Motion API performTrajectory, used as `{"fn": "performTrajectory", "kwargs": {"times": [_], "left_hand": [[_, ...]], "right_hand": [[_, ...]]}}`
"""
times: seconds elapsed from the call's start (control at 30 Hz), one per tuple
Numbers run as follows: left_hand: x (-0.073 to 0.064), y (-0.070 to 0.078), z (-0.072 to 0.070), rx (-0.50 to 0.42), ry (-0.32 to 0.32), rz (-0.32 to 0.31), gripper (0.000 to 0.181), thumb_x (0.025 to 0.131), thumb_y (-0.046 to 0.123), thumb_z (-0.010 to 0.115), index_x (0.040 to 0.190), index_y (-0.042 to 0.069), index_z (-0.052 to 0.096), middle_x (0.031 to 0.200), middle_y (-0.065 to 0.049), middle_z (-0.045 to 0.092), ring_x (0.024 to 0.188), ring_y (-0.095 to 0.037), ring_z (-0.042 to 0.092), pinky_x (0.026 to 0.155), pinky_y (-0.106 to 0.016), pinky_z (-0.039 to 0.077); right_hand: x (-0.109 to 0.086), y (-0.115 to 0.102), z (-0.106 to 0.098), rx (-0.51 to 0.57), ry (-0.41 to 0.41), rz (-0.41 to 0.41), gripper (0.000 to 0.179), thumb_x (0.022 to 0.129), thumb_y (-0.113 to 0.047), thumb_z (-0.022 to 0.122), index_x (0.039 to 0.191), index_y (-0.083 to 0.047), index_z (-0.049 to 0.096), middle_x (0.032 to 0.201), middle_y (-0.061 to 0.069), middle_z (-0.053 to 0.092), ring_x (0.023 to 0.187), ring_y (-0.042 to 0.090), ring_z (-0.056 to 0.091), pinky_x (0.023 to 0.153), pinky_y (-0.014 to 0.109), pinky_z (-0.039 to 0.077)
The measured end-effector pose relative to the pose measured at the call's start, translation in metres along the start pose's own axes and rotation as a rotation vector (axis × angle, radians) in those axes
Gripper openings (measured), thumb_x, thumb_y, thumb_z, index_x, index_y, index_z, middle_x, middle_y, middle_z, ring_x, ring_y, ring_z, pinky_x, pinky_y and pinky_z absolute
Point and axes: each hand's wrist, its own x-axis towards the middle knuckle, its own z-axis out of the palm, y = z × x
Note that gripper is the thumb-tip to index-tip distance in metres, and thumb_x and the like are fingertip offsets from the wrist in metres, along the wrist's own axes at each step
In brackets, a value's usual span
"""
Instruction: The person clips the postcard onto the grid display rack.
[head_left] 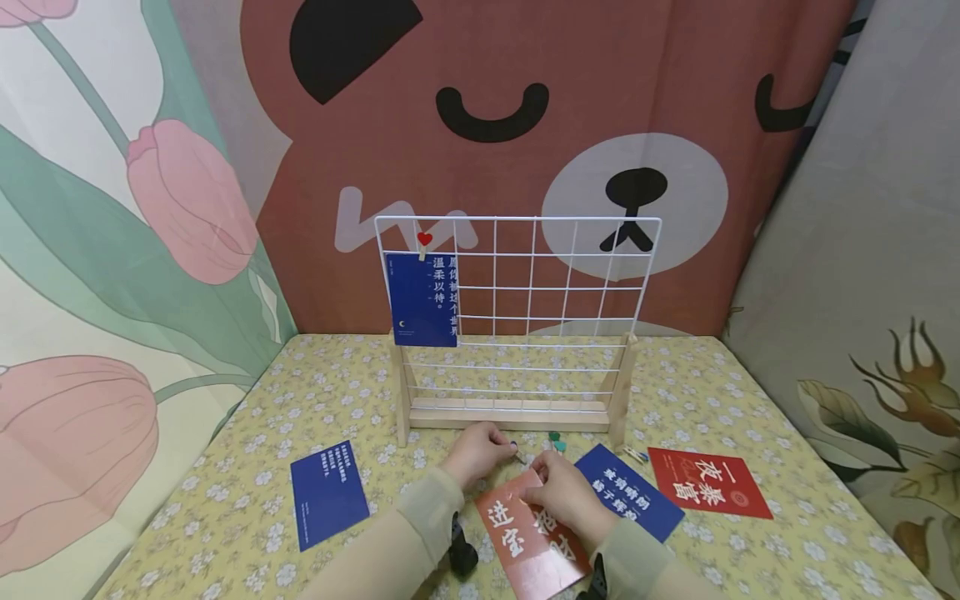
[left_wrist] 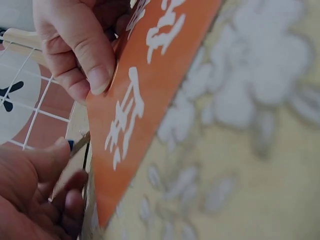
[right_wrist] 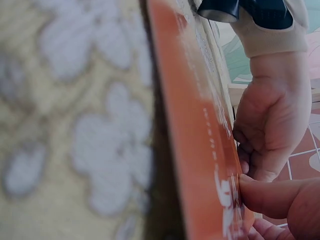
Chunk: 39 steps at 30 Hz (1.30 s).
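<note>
My left hand (head_left: 478, 456) pinches a small wooden clip (left_wrist: 80, 143) with a dark blue end, just left of the orange-red card (head_left: 517, 546). White characters are printed on that card. My right hand (head_left: 567, 493) grips the card by its upper edge, thumb (right_wrist: 262, 195) on the printed face. The card is tilted above the tabletop. Behind both hands stands a white wire grid rack (head_left: 514, 287) on a wooden base (head_left: 510, 414). A blue card (head_left: 416, 304) hangs at its upper left under a red heart clip (head_left: 423, 243).
Another blue card (head_left: 330, 496) lies to the left on the flowered cloth (head_left: 225, 492). To the right lie a blue card (head_left: 637, 500) and a red card (head_left: 708, 483). Green clips (head_left: 557, 442) and further clips (head_left: 636, 455) lie near the rack's base.
</note>
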Motion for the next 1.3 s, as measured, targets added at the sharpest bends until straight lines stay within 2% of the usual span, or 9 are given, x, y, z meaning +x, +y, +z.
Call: {"fn": "performTrajectory", "kwargs": {"times": [0.1,0.27,0.4,0.53,0.63,0.77,1.07,1.2,1.3], "left_hand": [[-0.002,-0.002,-0.003,-0.05,-0.026,0.03,0.015,0.087,0.021,0.072,0.081,0.012,0.063,0.081,-0.001,0.059,0.066,-0.017,0.051,0.056,-0.031,0.043],[-0.005,-0.003,-0.005,-0.115,-0.029,0.048,0.015,0.087,0.02,0.072,0.082,0.011,0.061,0.081,-0.002,0.059,0.064,-0.016,0.051,0.055,-0.03,0.043],[-0.006,-0.003,-0.005,-0.16,-0.036,0.065,0.015,0.088,0.014,0.071,0.097,0.004,0.063,0.085,-0.003,0.061,0.068,-0.017,0.055,0.057,-0.031,0.046],[-0.005,-0.003,-0.007,-0.067,-0.05,0.096,0.025,0.09,0.01,0.067,0.113,0.001,0.066,0.095,-0.004,0.067,0.081,-0.016,0.061,0.068,-0.033,0.05],[-0.006,-0.001,-0.009,0.059,-0.049,0.129,0.019,0.091,0.01,0.066,0.108,0.004,0.071,0.098,-0.003,0.068,0.086,-0.015,0.061,0.073,-0.035,0.051],[-0.009,0.001,-0.013,0.176,-0.05,0.158,0.012,0.091,0.011,0.066,0.102,0.008,0.072,0.095,0.0,0.067,0.084,-0.014,0.06,0.072,-0.036,0.049],[-0.01,0.0,-0.018,0.263,-0.042,0.113,0.022,0.09,0.014,0.067,0.11,0.004,0.069,0.1,-0.007,0.067,0.088,-0.021,0.062,0.074,-0.039,0.051],[-0.012,-0.002,-0.021,0.284,-0.037,0.126,0.013,0.09,0.014,0.068,0.1,0.007,0.071,0.095,-0.004,0.067,0.085,-0.021,0.062,0.073,-0.039,0.051],[-0.013,-0.004,-0.023,0.267,-0.038,0.133,0.008,0.089,0.014,0.069,0.095,0.009,0.072,0.091,-0.001,0.066,0.082,-0.018,0.061,0.073,-0.038,0.051]], "right_hand": [[0.0,0.0,-0.001,-0.004,-0.003,0.003,0.033,0.076,-0.015,0.079,0.097,-0.004,0.055,0.082,0.005,0.055,0.071,0.019,0.053,0.059,0.032,0.046],[0.0,0.001,-0.001,0.002,-0.009,0.011,0.033,0.077,-0.015,0.079,0.098,-0.004,0.055,0.083,0.005,0.055,0.071,0.019,0.053,0.059,0.032,0.046],[0.0,0.0,0.0,0.007,-0.009,0.016,0.033,0.078,-0.015,0.079,0.098,-0.004,0.055,0.083,0.005,0.055,0.071,0.019,0.053,0.059,0.032,0.046],[-0.001,-0.001,-0.001,0.009,-0.008,0.015,0.034,0.077,-0.015,0.079,0.098,-0.004,0.055,0.082,0.006,0.055,0.071,0.019,0.053,0.059,0.032,0.046],[-0.001,-0.001,-0.002,0.016,-0.013,0.019,0.033,0.077,-0.014,0.078,0.099,-0.003,0.055,0.082,0.006,0.055,0.071,0.019,0.053,0.059,0.032,0.046],[-0.002,-0.002,-0.003,0.035,-0.023,0.028,0.033,0.078,-0.015,0.077,0.1,-0.003,0.055,0.083,0.006,0.055,0.071,0.02,0.054,0.059,0.033,0.047],[-0.002,-0.003,-0.006,0.082,-0.033,0.064,0.028,0.085,-0.011,0.072,0.106,-0.002,0.056,0.087,0.008,0.055,0.072,0.02,0.056,0.059,0.034,0.05],[-0.001,-0.004,-0.009,0.119,-0.037,0.064,0.021,0.089,-0.008,0.066,0.106,-0.001,0.056,0.088,0.009,0.057,0.072,0.019,0.057,0.06,0.034,0.051],[0.0,-0.005,-0.013,0.193,-0.073,0.085,0.024,0.09,-0.005,0.065,0.111,0.002,0.056,0.089,0.01,0.059,0.069,0.02,0.06,0.059,0.035,0.053]]}}
